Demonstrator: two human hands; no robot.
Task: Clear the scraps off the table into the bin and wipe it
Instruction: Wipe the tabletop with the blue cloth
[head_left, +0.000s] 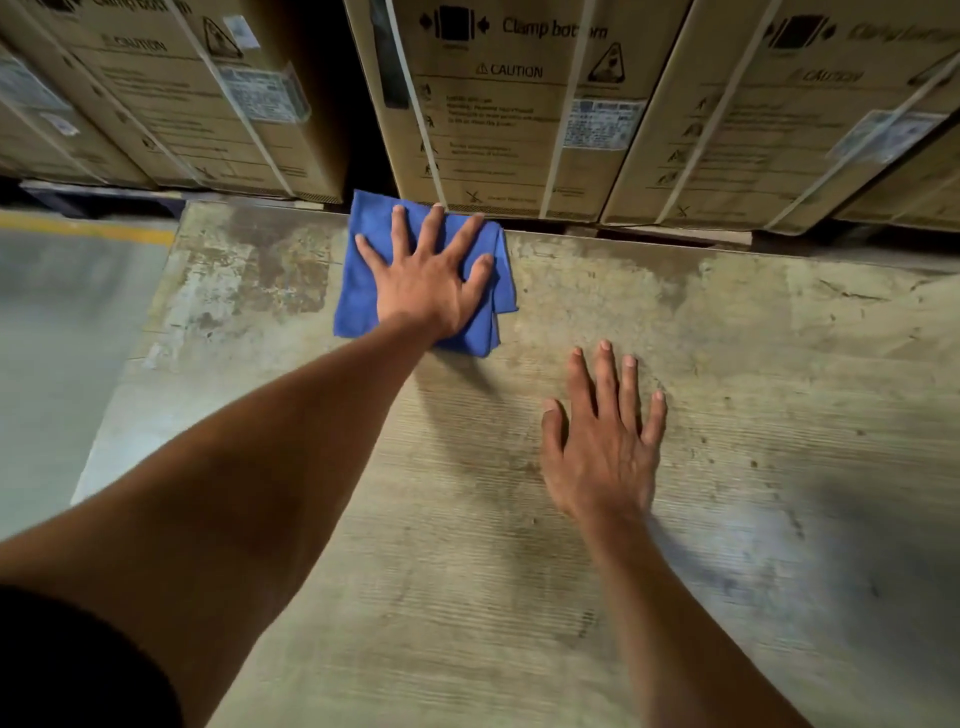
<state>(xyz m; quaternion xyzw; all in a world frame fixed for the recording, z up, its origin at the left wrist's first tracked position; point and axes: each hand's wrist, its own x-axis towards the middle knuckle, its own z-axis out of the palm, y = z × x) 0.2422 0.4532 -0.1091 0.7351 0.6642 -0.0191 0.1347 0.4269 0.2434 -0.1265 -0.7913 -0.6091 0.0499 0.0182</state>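
A folded blue cloth (363, 270) lies on the worn wooden table (727, 364) near its far edge. My left hand (428, 275) presses flat on the cloth with its fingers spread straight. My right hand (605, 436) rests flat on the bare tabletop to the right of the cloth and nearer to me, fingers straight, holding nothing. No scraps or bin show in this view.
Large cardboard boxes (509, 104) with white straps and caution labels stand close behind the table's far edge. To the left of the table is grey floor (62, 338) with a yellow line (88, 228).
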